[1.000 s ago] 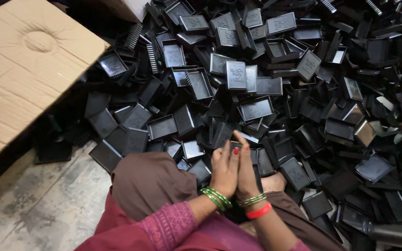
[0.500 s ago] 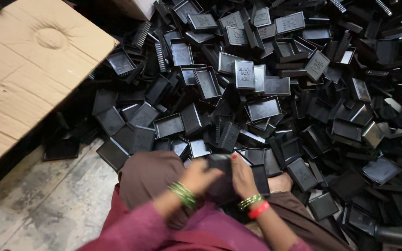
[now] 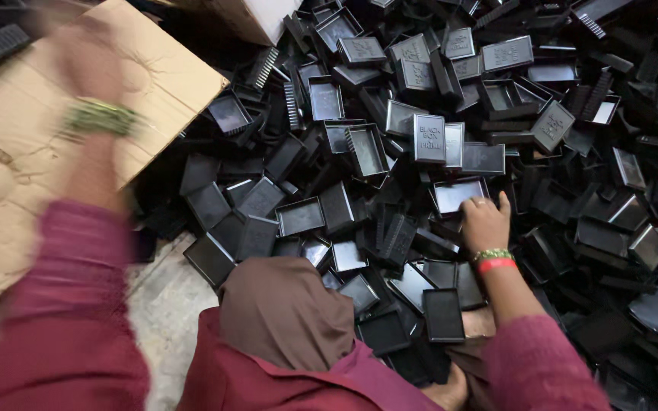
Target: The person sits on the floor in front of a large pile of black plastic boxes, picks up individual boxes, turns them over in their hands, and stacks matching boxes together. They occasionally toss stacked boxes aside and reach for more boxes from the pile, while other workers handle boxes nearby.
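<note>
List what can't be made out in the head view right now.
- Left hand: motion-blurred over the cardboard box; open, shut or holding something cannot be told.
- Right hand: fingertips rest on a black tray in the pile; grip unclear from above.
- Pile of black trays: cut off by the top and right edges.
- Floor: partly hidden by the maroon sleeve.
</note>
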`<state>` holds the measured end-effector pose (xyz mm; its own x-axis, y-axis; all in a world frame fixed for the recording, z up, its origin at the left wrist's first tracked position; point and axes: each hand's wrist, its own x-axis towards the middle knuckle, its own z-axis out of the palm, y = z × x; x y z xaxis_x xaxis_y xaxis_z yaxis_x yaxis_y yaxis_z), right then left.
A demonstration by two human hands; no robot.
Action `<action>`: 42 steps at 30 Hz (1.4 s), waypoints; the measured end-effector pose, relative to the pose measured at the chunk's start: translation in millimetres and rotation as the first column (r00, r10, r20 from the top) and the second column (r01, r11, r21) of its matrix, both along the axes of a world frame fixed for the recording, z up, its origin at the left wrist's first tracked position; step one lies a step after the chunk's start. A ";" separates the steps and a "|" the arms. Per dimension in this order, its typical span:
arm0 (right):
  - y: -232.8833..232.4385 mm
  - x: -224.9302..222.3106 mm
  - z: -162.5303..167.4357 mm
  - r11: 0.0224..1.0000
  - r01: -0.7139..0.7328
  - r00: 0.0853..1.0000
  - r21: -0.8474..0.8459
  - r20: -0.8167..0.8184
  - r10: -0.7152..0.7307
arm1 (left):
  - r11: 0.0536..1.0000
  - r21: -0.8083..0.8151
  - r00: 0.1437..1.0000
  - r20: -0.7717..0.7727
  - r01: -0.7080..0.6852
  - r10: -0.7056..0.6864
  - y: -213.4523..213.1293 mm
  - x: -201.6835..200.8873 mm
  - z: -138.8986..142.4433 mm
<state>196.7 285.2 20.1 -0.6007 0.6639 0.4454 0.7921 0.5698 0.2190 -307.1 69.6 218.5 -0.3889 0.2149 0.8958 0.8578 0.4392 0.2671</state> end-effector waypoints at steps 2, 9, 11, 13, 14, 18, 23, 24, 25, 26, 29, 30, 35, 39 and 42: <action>-12.7 9.9 -7.4 0.996 0.015 0.996 -0.086 -0.091 -0.023 | 0.914 -0.100 0.890 0.290 0.393 -0.352 47.0 77.3 -45.9; -100.4 115.5 -89.8 0.564 -0.370 0.616 -0.738 -0.650 -0.445 | 0.576 -0.362 0.550 -0.184 0.733 -0.815 213.8 268.5 -152.6; -126.4 156.0 -114.7 0.278 -0.435 0.491 -0.856 -0.485 -0.724 | 0.592 -0.362 0.444 -0.416 0.720 -0.794 250.2 287.0 -151.7; -141.9 187.2 -131.0 0.098 -0.457 0.381 -0.884 -0.294 -0.877 | 0.543 -0.398 0.360 -0.448 0.740 -0.818 270.3 294.5 -142.4; -142.0 194.7 -131.6 0.069 -0.435 0.347 -0.898 -0.238 -0.907 | 0.528 -0.600 0.390 -0.357 0.601 -0.849 276.4 295.5 -140.4; -139.4 197.0 -126.4 0.448 -0.180 0.377 -0.876 -0.482 -0.791 | 0.367 -0.880 0.520 -0.170 0.303 -0.837 276.5 283.7 -136.5; -156.3 147.8 -80.7 0.814 -0.006 0.863 -0.580 -0.414 -0.288 | 0.509 -0.449 0.646 0.230 0.734 -0.728 216.9 264.1 -129.3; -160.7 136.7 -74.5 0.900 -0.081 0.931 -0.428 -0.355 -0.085 | 0.509 -0.300 0.590 0.463 0.807 -0.662 197.9 263.1 -132.4; -165.3 129.4 -69.5 0.882 -0.029 0.951 -0.470 -0.284 -0.120 | 0.368 -0.413 0.553 0.652 0.833 -0.519 177.3 263.5 -138.4; -168.2 123.2 -66.1 0.864 0.025 0.965 -0.502 -0.213 -0.152 | 0.200 -0.478 0.519 0.788 0.855 -0.332 159.6 263.3 -144.5; -164.7 120.8 -61.2 0.827 0.040 0.961 -0.561 -0.206 -0.187 | -0.010 -0.748 0.658 0.590 0.663 -0.468 139.1 276.4 -162.7; -162.5 122.4 -61.6 0.817 0.026 0.950 -0.576 -0.239 -0.199 | 0.179 -0.733 0.677 0.466 0.656 -0.569 149.2 283.6 -164.0; -165.2 132.3 -69.5 0.748 0.002 0.936 -0.664 -0.261 -0.234 | 0.606 -0.687 0.444 -0.433 0.401 -0.785 262.9 317.3 -142.6; -173.6 146.8 -76.1 0.867 -0.198 0.854 -0.457 -0.515 -0.076 | 0.547 -0.756 0.305 -0.459 0.359 -0.834 300.7 321.5 -139.7; -171.8 166.5 -77.5 0.765 -0.149 0.768 -0.627 -0.561 -0.310 | 0.548 -0.771 0.316 -0.458 0.324 -0.831 295.0 306.8 -154.2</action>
<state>363.2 113.4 -57.3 -0.2823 0.9456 0.1616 0.6596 0.3136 -0.6831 -0.3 364.6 64.4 0.7458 0.5264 0.4083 0.6511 -0.4468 -0.6135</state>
